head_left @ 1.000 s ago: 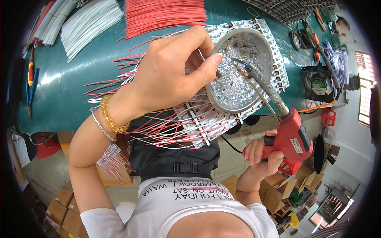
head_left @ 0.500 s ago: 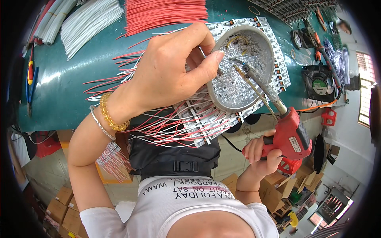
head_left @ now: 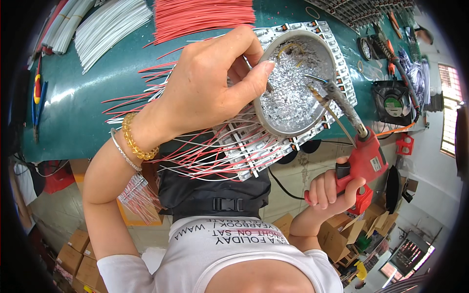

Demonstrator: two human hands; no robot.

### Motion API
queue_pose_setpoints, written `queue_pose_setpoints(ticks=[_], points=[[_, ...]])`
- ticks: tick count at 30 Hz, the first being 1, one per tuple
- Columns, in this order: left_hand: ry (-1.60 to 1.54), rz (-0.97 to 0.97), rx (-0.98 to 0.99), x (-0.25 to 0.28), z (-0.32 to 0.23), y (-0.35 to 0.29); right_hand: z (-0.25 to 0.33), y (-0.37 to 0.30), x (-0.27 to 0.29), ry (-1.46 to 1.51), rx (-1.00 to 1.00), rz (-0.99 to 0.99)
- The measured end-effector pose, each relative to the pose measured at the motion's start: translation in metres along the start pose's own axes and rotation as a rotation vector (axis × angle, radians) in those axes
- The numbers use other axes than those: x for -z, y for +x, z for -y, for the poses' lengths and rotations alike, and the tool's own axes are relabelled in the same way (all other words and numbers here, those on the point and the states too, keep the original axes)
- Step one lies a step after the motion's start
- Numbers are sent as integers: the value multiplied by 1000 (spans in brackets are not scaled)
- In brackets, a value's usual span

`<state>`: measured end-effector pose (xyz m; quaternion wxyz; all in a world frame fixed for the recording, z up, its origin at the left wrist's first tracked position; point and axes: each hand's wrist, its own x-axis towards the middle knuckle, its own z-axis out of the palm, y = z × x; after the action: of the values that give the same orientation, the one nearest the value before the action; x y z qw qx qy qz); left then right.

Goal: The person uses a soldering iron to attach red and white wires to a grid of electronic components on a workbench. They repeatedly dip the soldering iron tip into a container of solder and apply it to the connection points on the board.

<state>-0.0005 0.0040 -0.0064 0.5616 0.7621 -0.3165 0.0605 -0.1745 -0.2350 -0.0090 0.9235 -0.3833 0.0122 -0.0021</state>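
Plainly, the right hand [head_left: 332,192] has its grip clamped on the handle of a red soldering gun [head_left: 366,158], fingers wrapped around it on the right, beyond the near edge of the green tabletop [head_left: 68,124]. The gun's barrel [head_left: 349,110] slants far and left, so that its tip [head_left: 315,78] lies over the right part of a round grey bowl [head_left: 329,59]; whether it touches anything inside I cannot tell. A thin rod runs beside the barrel, with a yellowish end near the tip.

The left hand [head_left: 212,88] is at the bowl's left rim, thumb and forefinger bent toward each other. The thumb's end overlaps the rim, but what lies inside that grip is hidden, so I cannot tell whether it is clamped on something. A yellow beaded bracelet [head_left: 128,134] circles the left wrist.

Silvery scraps [head_left: 289,100] fill much of the bowl, which stands over rows of pale strips [head_left: 246,163] with small metal parts. Red and white wires [head_left: 195,160] trail leftward from these, some hanging past the near edge. At the far side lie a red wire bundle [head_left: 202,19] and, left of it, a white wire bundle [head_left: 112,31]. A black fan [head_left: 392,101] stands to the right.
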Motion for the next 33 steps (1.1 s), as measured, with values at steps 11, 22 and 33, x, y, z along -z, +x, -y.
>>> queue_pose_setpoints(ticks=[11, 22, 33], points=[[-5, -2, 16, -1, -1, 0, 9, 1, 10, 556, -211, 99], [4, -12, -10, 0, -1, -1, 5, 7, 6, 730, -280, 160], [-5, -25, -36, 1, 0, -2, 3, 7, 8, 783, -330, 172]])
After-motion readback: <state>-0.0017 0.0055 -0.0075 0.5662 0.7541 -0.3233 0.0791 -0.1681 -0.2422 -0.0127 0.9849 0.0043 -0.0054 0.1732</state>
